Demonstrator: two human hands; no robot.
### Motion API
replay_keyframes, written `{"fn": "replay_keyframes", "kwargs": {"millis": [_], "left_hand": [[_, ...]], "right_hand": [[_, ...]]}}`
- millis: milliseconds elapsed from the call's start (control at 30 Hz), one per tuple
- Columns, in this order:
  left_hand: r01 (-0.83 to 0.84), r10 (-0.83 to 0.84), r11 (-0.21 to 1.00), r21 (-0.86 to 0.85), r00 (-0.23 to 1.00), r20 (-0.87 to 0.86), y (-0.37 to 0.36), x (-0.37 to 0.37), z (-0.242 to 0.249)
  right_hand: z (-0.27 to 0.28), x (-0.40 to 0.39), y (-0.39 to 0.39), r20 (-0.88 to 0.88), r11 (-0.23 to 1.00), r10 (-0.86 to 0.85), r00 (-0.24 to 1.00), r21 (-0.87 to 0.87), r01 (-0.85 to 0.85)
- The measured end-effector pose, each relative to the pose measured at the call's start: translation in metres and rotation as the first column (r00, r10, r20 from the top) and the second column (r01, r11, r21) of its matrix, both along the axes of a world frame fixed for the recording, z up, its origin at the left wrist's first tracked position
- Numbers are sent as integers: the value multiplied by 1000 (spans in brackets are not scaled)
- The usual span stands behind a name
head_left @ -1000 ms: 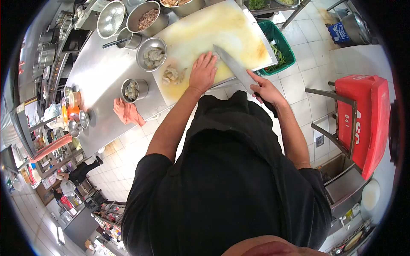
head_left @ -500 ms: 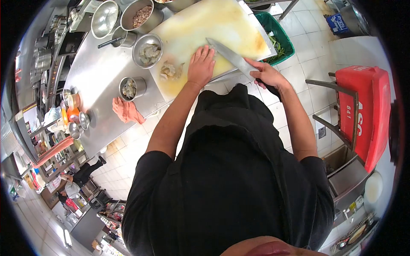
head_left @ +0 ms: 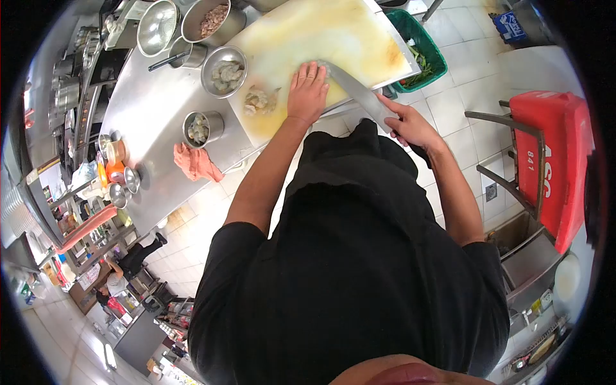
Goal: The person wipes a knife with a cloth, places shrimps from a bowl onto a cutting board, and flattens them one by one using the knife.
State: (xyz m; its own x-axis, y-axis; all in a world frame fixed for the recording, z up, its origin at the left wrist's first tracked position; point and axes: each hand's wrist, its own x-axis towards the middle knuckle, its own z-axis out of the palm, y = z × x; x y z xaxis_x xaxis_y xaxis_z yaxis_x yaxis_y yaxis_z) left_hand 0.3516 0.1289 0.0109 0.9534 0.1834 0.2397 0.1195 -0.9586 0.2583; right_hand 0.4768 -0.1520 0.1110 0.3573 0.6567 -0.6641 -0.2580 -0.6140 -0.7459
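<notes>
My left hand [head_left: 308,95] lies flat on the pale, yellow-stained cutting board [head_left: 359,38], fingers stretched out. Whether anything is under its fingers is hidden. My right hand [head_left: 412,126] is wrapped around the dark handle of a large kitchen knife [head_left: 359,93]. The blade lies low over the board's near edge, its tip close beside my left fingertips. Left of my left hand, a small pile of peeled shrimp [head_left: 259,101] rests on the board. A metal bowl [head_left: 206,80] beside the board holds more shrimp.
On the steel table [head_left: 147,96] stand a metal pot [head_left: 215,128] with shrimp-like pieces, a pot of chopped meat [head_left: 234,29] and a colander [head_left: 158,29]. A pinkish cloth [head_left: 194,163] hangs at the edge. There are a green bin [head_left: 439,61], a red chair [head_left: 555,167] and a distant person [head_left: 131,263].
My right hand has drawn the knife back slightly toward me, and the blade tip sits a little nearer the body. My left hand stays nearly in place. The whole view has shifted slightly.
</notes>
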Motion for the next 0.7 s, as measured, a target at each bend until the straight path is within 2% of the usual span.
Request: {"fn": "replay_keyframes", "kwargs": {"millis": [133, 233, 400, 500, 600, 667, 700], "left_hand": [[2, -3, 1000, -9, 999, -32, 0, -1, 0], [9, -10, 1000, -16, 999, -46, 1, 0, 0], [13, -15, 998, -64, 999, -33, 2, -1, 4], [-8, 11, 989, -148, 1000, 14, 3, 0, 8], [-59, 78, 982, -178, 991, 106, 2, 6, 14], [-57, 86, 966, -252, 991, 106, 1, 12, 19], [-53, 88, 957, -286, 990, 109, 2, 17, 18]], "right_hand": [[9, -22, -5, 7, 998, -49, 999, -42, 49], [12, -38, -9, 100, 999, -32, 994, -25, 35], [21, -42, -23, 288, 995, 102, 952, -48, -92], [36, -41, -38, 275, 993, 105, 956, -87, -84], [44, -37, -41, 248, 994, 19, 969, -109, 8], [57, -31, -35, 156, 975, -5, 988, -218, 40], [58, -32, -31, 146, 978, -9, 989, -204, 39]]}}
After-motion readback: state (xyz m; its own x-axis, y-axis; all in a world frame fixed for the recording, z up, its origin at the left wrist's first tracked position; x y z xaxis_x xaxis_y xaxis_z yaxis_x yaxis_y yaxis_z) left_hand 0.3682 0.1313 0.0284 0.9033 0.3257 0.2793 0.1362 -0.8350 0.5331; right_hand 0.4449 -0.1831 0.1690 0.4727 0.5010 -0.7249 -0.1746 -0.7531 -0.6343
